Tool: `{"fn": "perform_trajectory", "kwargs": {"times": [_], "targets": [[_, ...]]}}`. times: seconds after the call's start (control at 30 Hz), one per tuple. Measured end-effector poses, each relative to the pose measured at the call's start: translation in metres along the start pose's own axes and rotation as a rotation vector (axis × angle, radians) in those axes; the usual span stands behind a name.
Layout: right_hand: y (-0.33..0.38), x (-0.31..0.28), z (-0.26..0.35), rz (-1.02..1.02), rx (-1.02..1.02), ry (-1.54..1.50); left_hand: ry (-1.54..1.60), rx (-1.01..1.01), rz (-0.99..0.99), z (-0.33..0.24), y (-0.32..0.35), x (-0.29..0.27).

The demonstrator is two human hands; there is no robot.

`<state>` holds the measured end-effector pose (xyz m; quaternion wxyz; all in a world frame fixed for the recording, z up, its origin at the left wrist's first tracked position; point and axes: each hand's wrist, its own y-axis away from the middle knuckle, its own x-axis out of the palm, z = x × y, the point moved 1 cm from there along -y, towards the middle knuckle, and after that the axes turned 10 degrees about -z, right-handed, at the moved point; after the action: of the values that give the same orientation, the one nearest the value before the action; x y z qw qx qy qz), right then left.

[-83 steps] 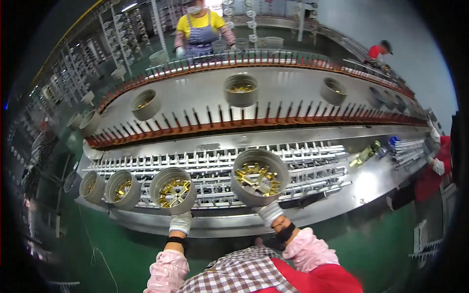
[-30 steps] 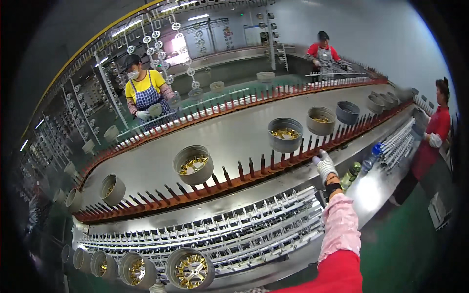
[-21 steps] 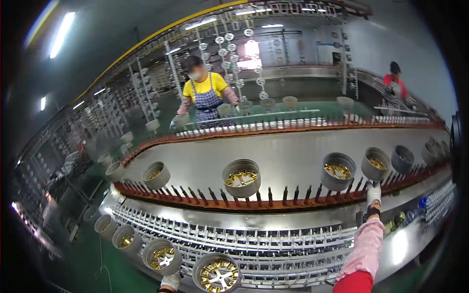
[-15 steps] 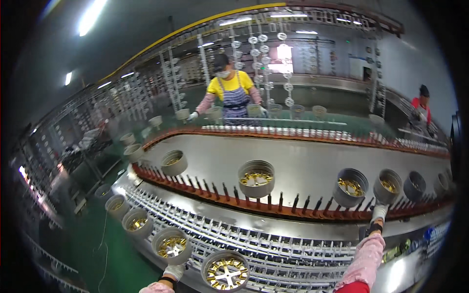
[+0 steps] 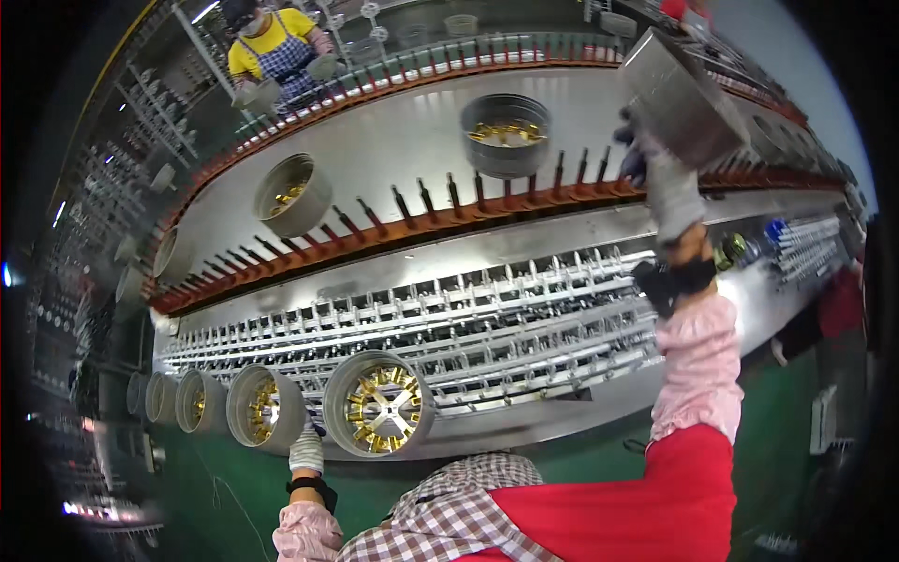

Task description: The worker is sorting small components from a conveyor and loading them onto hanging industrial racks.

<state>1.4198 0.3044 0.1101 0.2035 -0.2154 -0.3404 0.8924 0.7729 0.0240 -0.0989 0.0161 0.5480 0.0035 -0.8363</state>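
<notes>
My right hand (image 5: 672,192), in a pale glove with dark fingers, is raised over the brown-edged conveyor. It grips a deep grey round tub (image 5: 684,98), tilted with its outer wall facing me; motion blurs both. Low at the left, my gloved left hand (image 5: 307,450) is between two grey tubs and close against the side of one (image 5: 245,412); its fingers are mostly hidden. Just right of that hand, the larger-looking tub (image 5: 423,412) holds gold metal pieces around a silver cross.
Tubs with gold pieces (image 5: 302,217) (image 5: 506,161) sit along the conveyor, whose edge (image 5: 403,228) bears upright dark pins. Rows of silver metal racks (image 5: 421,323) lie nearer. A person in yellow (image 5: 272,51) handles tubs across the line. Green floor (image 5: 215,487) shows below.
My view has swung down and to the right. My right hand has brought a tub up and tilted it; before, it reached to one at the conveyor. My left hand stays beside the near tubs.
</notes>
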Motion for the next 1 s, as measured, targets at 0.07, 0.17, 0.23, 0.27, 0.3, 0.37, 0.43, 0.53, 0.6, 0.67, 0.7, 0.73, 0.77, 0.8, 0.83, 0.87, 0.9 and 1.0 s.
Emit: {"fn": "perform_trajectory", "kwargs": {"times": [0.07, 0.17, 0.23, 0.27, 0.3, 0.37, 0.43, 0.53, 0.6, 0.67, 0.7, 0.73, 0.77, 0.8, 0.83, 0.87, 0.9, 1.0], "targets": [[0.082, -0.007, 0.006, 0.092, 0.001, 0.357, 0.009, 0.016, 0.007, -0.005, -0.009, -0.021], [0.190, -0.004, 0.064, 0.360, 0.125, 0.659, -0.142, 0.059, -0.036, -0.005, -0.001, -0.010], [0.251, 0.005, 0.072, 0.343, 0.174, 0.575, -0.210, 0.088, -0.218, 0.003, 0.004, 0.019], [0.273, 0.012, 0.073, 0.350, 0.208, 0.555, -0.198, 0.098, -0.234, -0.002, 0.001, 0.017], [0.288, 0.018, 0.076, 0.356, 0.227, 0.545, -0.253, 0.094, -0.107, -0.011, 0.000, 0.005], [0.312, 0.038, 0.077, 0.356, 0.236, 0.545, -0.092, -0.001, -0.167, -0.006, 0.001, 0.005], [0.325, 0.050, 0.080, 0.348, 0.243, 0.551, -0.322, 0.122, -0.268, -0.002, 0.004, 0.012], [0.335, 0.052, 0.085, 0.336, 0.259, 0.571, 0.071, -0.007, -0.089, -0.009, -0.010, -0.007], [0.338, 0.053, 0.092, 0.326, 0.265, 0.578, -0.172, 0.166, -0.185, -0.007, -0.009, -0.009], [0.335, 0.057, 0.098, 0.320, 0.257, 0.585, -0.162, 0.187, -0.337, -0.005, -0.009, -0.001], [0.333, 0.068, 0.098, 0.322, 0.246, 0.578, -0.074, 0.141, -0.214, -0.004, -0.011, -0.006], [0.334, 0.070, 0.101, 0.325, 0.243, 0.582, 0.018, 0.089, -0.093, -0.004, -0.012, -0.010], [0.332, 0.074, 0.102, 0.325, 0.237, 0.581, 0.104, 0.048, -0.008, -0.006, -0.014, -0.013], [0.335, 0.074, 0.105, 0.314, 0.248, 0.591, 0.196, 0.006, 0.067, -0.007, -0.021, -0.013], [0.333, 0.075, 0.117, 0.283, 0.230, 0.532, 0.101, 0.025, -0.333, 0.012, -0.007, 0.012], [0.333, 0.076, 0.125, 0.270, 0.233, 0.524, 0.205, -0.066, -0.285, 0.021, -0.017, 0.043], [0.339, 0.067, 0.124, 0.254, 0.257, 0.560, 0.292, -0.024, -0.351, 0.008, -0.023, 0.027], [0.347, 0.072, 0.138, 0.245, 0.283, 0.575, 0.436, -0.010, -0.652, 0.019, -0.015, 0.001]]}}
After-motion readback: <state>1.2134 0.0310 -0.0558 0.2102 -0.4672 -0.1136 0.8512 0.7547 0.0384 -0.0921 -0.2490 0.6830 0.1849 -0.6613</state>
